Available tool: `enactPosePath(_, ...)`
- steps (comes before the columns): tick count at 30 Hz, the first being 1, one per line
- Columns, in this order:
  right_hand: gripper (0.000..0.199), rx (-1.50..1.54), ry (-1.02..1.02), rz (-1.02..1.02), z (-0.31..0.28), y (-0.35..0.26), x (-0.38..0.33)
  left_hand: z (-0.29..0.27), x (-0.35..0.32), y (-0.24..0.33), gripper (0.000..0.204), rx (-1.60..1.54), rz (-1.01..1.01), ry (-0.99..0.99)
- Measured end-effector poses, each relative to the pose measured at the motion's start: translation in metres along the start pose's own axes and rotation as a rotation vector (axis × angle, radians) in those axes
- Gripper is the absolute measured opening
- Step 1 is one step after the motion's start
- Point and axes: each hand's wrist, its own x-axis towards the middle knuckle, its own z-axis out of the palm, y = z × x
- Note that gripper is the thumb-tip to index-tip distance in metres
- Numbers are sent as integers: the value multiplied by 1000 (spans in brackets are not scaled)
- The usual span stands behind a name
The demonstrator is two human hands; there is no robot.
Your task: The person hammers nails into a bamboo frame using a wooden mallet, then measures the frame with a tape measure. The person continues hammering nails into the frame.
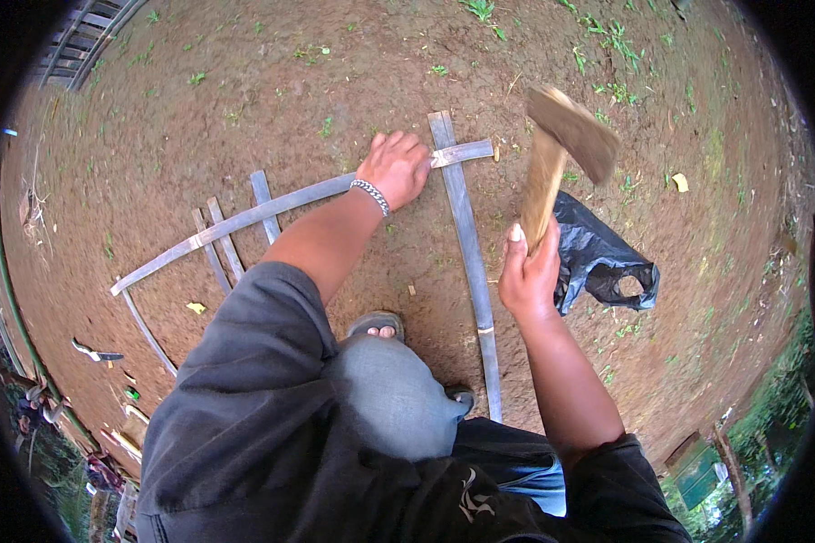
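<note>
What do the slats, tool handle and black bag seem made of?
Slats: probably bamboo, weathered grey and matte; pale joint-like bands suggest it, though plain wood is possible.
Tool handle: seemingly bare wood, tan with darker streaks.
Black bag: likely thin plastic, glossy along its creases.

Brown bare soil (pixel 335 81) spreads across most of the view, dotted with grass tufts (pixel 614 41), thickest toward the upper right. A crumpled black plastic bag (pixel 590 242) lies on the right, with soil showing through a hole in it. Above and to the right of it is a small yellow leaf (pixel 680 183); a second leaf (pixel 196 308) lies at the left. Farther left rests a small hand tool (pixel 98 352), with a green scrap (pixel 132 394) below it. A slatted rack (pixel 86 41) fills the upper left corner. At the lower right, a green panel (pixel 695 475) stands near a branch (pixel 735 475) and leafy plants (pixel 783 407).
</note>
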Motion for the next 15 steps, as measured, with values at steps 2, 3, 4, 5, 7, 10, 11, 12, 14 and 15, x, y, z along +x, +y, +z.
enactPosePath(2,47,-60,4,-10,5,1,-7,0,0,0,11,17,6,17)
enactPosePath(3,48,-150,-111,43,7,7,-7,0,-1,0,11,25,10,26)
enactPosePath(4,48,-243,-225,95,10,11,-5,1,-1,-1,11,25,11,33)
enactPosePath(5,49,-335,-339,147,12,15,-4,2,-1,-2,11,26,13,39)
enactPosePath(7,51,-249,-253,127,4,12,-6,1,-2,-2,10,21,8,32)
enactPosePath(10,55,-127,-44,-40,-3,-2,-6,-2,0,-1,10,13,-2,9)
enactPosePath(11,55,-81,-3,-43,2,0,-10,-1,-1,-1,10,15,1,15)
enactPosePath(12,55,-35,39,-45,10,8,-16,0,-1,-2,10,18,4,21)
enactPosePath(14,53,-75,12,17,21,23,-26,2,0,0,10,-3,10,27)
enactPosePath(15,52,-152,-104,84,27,31,-24,2,1,-1,10,-10,13,31)
